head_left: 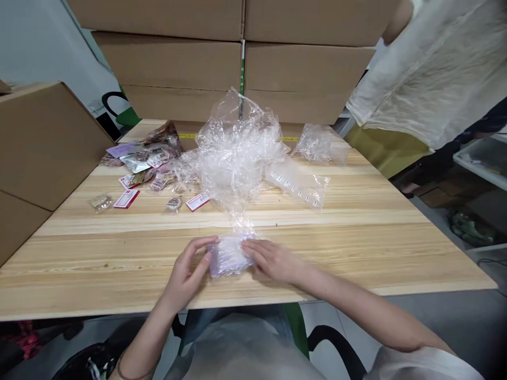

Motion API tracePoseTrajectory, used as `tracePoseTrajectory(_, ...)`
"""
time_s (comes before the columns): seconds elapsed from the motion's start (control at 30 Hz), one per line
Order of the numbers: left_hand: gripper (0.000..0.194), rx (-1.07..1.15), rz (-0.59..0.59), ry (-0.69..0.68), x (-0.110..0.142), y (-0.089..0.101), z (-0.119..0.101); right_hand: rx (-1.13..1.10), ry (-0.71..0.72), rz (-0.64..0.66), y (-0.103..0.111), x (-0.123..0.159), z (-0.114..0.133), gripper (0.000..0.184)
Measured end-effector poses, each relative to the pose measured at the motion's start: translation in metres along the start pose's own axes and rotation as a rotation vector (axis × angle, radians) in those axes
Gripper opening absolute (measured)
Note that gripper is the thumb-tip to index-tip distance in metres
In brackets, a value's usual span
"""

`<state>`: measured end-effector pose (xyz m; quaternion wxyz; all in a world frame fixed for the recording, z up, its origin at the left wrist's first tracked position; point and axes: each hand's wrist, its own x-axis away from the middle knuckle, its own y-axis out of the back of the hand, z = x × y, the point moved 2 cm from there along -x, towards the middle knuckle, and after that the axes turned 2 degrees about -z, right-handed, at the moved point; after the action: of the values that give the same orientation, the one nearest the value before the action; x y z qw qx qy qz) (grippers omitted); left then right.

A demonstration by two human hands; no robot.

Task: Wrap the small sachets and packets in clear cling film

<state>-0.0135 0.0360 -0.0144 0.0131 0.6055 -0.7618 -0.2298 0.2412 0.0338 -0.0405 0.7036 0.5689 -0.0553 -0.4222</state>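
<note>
A flat rectangular packet [228, 258], pale lilac at its rims and covered in crinkled clear plastic, lies near the table's front edge. At its left edge is my left hand [186, 274], thumb and forefinger spread apart and touching the packet. My right hand [277, 261] has its fingers curled over the right edge; its thumb is hidden. From the packet's far side a narrow strip of clear film [238, 219] runs up to a large crumpled heap of clear plastic [237, 153].
Left of the heap lie several small bagged items [158, 153] and red-and-white cards [127, 198]. A clear bag with black marks [297, 184] and more plastic [317, 143] lie right. Cardboard boxes [182, 63] wall the back; another box [47, 148] stands left. A person in white [435, 68] stands at right.
</note>
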Motion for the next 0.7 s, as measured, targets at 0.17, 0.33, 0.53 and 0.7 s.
tracePoseTrajectory(0.17,0.026,-0.038,-0.182,-0.004,0.003,0.004,0.004,-0.232,-0.952,-0.699,0.081,0.036,-0.090,0.022)
tracePoseTrajectory(0.33,0.026,-0.111,-0.243,0.042,0.001,0.004,0.014,-0.218,-1.290,-1.064,0.160,0.068,-0.190,0.026)
tracePoseTrajectory(0.53,0.028,-0.216,-0.298,0.086,0.000,0.010,0.023,-0.093,-1.405,-1.038,0.217,0.054,-0.271,0.048)
tracePoseTrajectory(0.7,0.026,-0.303,-0.295,0.130,-0.001,0.010,0.029,-0.085,-1.315,-0.717,0.245,0.003,-0.325,0.056)
